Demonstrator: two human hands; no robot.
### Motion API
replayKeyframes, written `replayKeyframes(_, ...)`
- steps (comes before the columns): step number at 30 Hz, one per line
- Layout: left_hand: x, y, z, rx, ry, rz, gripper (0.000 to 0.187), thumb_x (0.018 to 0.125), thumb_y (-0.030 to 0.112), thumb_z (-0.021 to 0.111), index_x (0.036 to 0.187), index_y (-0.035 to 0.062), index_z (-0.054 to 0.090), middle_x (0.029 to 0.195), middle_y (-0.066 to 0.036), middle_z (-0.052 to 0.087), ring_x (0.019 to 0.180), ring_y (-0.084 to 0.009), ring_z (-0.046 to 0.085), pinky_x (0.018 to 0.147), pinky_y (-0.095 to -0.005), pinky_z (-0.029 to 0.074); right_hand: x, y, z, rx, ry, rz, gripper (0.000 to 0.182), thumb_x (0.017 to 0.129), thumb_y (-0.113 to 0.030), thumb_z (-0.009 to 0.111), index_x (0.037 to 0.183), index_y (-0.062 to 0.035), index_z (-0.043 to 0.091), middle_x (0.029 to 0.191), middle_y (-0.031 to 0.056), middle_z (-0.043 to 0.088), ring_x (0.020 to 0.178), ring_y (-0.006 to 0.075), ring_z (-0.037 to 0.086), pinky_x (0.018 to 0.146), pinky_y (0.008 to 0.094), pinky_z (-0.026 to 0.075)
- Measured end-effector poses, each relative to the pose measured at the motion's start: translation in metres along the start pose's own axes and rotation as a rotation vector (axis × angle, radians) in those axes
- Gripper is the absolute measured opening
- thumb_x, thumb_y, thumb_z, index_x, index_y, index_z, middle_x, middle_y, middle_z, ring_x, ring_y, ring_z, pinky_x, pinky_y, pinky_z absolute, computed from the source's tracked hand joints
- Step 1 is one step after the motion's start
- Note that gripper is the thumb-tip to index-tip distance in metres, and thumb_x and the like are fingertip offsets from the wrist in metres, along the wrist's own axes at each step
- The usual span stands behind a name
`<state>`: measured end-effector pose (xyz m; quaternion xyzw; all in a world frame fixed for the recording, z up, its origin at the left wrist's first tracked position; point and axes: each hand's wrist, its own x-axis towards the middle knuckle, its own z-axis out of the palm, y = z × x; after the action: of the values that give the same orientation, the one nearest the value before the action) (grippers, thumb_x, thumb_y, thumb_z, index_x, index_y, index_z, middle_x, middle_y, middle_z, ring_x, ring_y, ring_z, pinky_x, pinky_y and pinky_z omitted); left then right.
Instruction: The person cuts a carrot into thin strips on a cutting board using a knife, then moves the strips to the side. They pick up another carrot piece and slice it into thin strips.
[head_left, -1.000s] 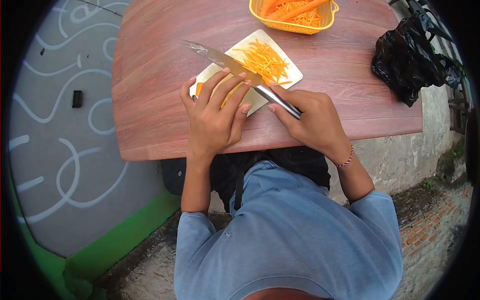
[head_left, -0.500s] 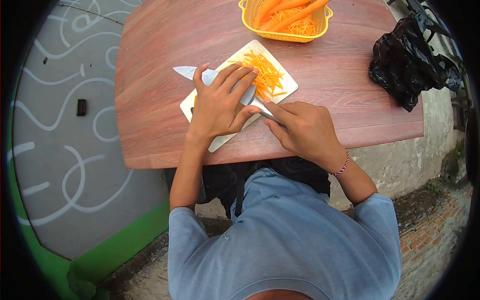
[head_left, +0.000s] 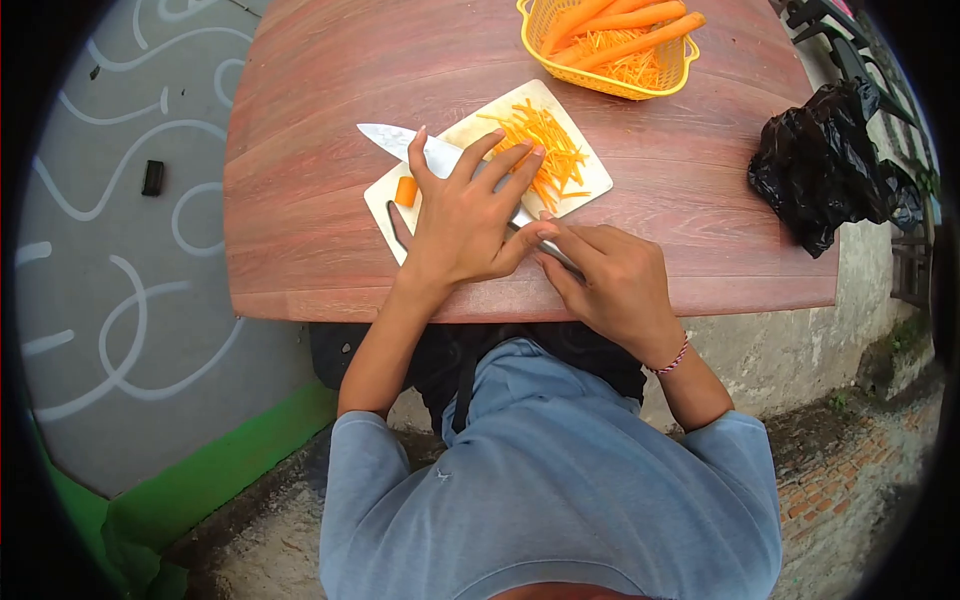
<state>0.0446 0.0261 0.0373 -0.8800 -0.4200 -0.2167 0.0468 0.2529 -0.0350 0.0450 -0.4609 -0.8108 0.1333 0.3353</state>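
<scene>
My right hand (head_left: 615,285) is wrapped round the handle of a kitchen knife (head_left: 385,140), whose blade points left across the cutting board. Spread fingers of my left hand (head_left: 460,225) lie over the blade, hiding its middle, with the fingertips at a pile of carrot strips (head_left: 550,150). The left thumb reaches close to my right fingers. Under these things is a white cutting board (head_left: 592,182), set at a slant near the table's front edge. A short carrot piece (head_left: 406,191) sits on it beside the board's handle slot, left of my left hand.
A yellow basket (head_left: 693,60) with whole peeled carrots (head_left: 640,42) and more strips stands at the back of the reddish wooden table (head_left: 310,180). A crumpled black plastic bag (head_left: 815,165) lies at the right edge. A small black object (head_left: 153,178) is on the grey floor.
The view has shifted slightly. My left hand sits a little nearer to me on the board, and the short carrot piece and handle slot now show more. The right hand keeps the knife.
</scene>
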Motion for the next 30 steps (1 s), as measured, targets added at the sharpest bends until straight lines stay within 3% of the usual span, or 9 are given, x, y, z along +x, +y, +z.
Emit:
replayKeyframes(4, 0.005, -0.005, -0.016, -0.107, 0.219, 0.006, 0.034, 0.096, 0.038, 0.074, 0.116, 0.0103, 0.077, 0.118, -0.001, 0.074, 0.126, -0.0230, 0.064, 0.119, -0.0689, 0.016, 0.001, -0.003, -0.007, 0.021, 0.039, 0.085, 0.040, 0.090, -0.017, 0.081, 0.127, -0.0054, 0.075, 0.085, 0.0098, 0.075, 0.071, 0.0274, 0.071, 0.064, 0.0382, 0.057)
replayKeyframes(5, 0.002, -0.010, -0.026, -0.072, 0.314, 0.009, 0.015, 0.088, 0.018, 0.083, 0.099, 0.0100, 0.077, 0.100, 0.000, 0.075, 0.110, -0.0218, 0.069, 0.112, -0.0572, 0.033, -0.001, -0.002, -0.009, 0.023, 0.021, 0.068, 0.040, 0.090, -0.017, 0.081, 0.127, -0.0054, 0.075, 0.085, 0.0098, 0.075, 0.071, 0.0274, 0.071, 0.064, 0.0382, 0.057)
replayKeyframes(6, -0.007, -0.017, -0.031, -0.065, 0.322, -0.014, 0.015, 0.088, 0.018, 0.083, 0.099, 0.0100, 0.077, 0.100, 0.000, 0.075, 0.110, -0.0218, 0.069, 0.112, -0.0572, 0.033, -0.003, 0.000, -0.013, 0.121, -0.008, 0.166, 0.040, 0.091, -0.016, 0.081, 0.129, -0.0036, 0.074, 0.086, 0.0120, 0.076, 0.069, 0.0244, 0.072, 0.064, 0.0364, 0.057)
replayKeyframes(9, -0.040, -0.042, -0.046, -0.289, 0.387, -0.213, 0.012, 0.084, 0.010, 0.085, 0.089, 0.0078, 0.075, 0.089, -0.004, 0.074, 0.090, -0.0247, 0.066, 0.086, -0.0412, 0.046, -0.009, 0.005, -0.015, 0.329, -0.069, 0.359, 0.041, 0.096, -0.016, 0.079, 0.133, -0.0005, 0.072, 0.086, 0.0141, 0.077, 0.068, 0.0170, 0.070, 0.064, 0.0324, 0.055)
replayKeyframes(11, -0.059, -0.042, -0.048, -0.277, 0.370, -0.274, 0.011, 0.084, 0.009, 0.085, 0.090, 0.0076, 0.074, 0.090, -0.004, 0.075, 0.090, -0.0251, 0.066, 0.087, -0.0413, 0.046, -0.010, -0.001, -0.019, 0.573, -0.150, 0.584, 0.042, 0.104, -0.016, 0.072, 0.141, 0.0007, 0.067, 0.086, 0.0100, 0.076, 0.069, 0.0080, 0.065, 0.063, 0.0275, 0.053)
replayKeyframes(14, -0.084, -0.036, -0.041, -0.261, 0.306, -0.350, 0.013, 0.086, 0.010, 0.083, 0.096, 0.0075, 0.076, 0.096, -0.006, 0.076, 0.094, -0.0268, 0.066, 0.090, -0.0419, 0.045, -0.011, -0.006, -0.015, 0.723, -0.193, 0.649, 0.040, 0.107, -0.014, 0.066, 0.144, 0.0000, 0.065, 0.087, 0.0062, 0.075, 0.068, 0.0085, 0.065, 0.063, 0.0256, 0.053)
replayKeyframes(17, -0.093, -0.021, -0.029, -0.209, 0.211, -0.389, 0.024, 0.089, 0.025, 0.081, 0.105, 0.0079, 0.078, 0.112, -0.005, 0.075, 0.110, -0.0280, 0.062, 0.098, -0.0466, 0.039, -0.010, -0.011, -0.010, 0.726, -0.280, 0.654, 0.040, 0.108, -0.013, 0.063, 0.147, -0.0011, 0.064, 0.090, 0.0065, 0.075, 0.068, 0.0086, 0.064, 0.063, 0.0254, 0.053)
replayKeyframes(23, -0.081, 0.001, -0.011, -0.162, 0.197, -0.450, 0.030, 0.089, 0.033, 0.081, 0.106, 0.0087, 0.077, 0.116, -0.003, 0.068, 0.114, -0.0263, 0.058, 0.101, -0.0517, 0.035, 0.002, -0.025, -0.001, 0.703, -0.311, 0.741, 0.041, 0.109, -0.012, 0.062, 0.148, -0.0021, 0.062, 0.089, 0.0051, 0.074, 0.068, 0.0072, 0.063, 0.062, 0.0248, 0.053)
replayKeyframes(30, -0.080, 0.002, -0.005, -0.067, 0.208, -0.514, 0.021, 0.086, 0.018, 0.076, 0.104, 0.0080, 0.073, 0.116, -0.005, 0.066, 0.115, -0.0279, 0.057, 0.101, -0.0531, 0.035, 0.005, -0.028, -0.001, 0.674, -0.313, 0.767, 0.041, 0.109, -0.012, 0.063, 0.148, -0.0024, 0.062, 0.090, 0.0044, 0.074, 0.068, 0.0064, 0.062, 0.063, 0.0242, 0.053)
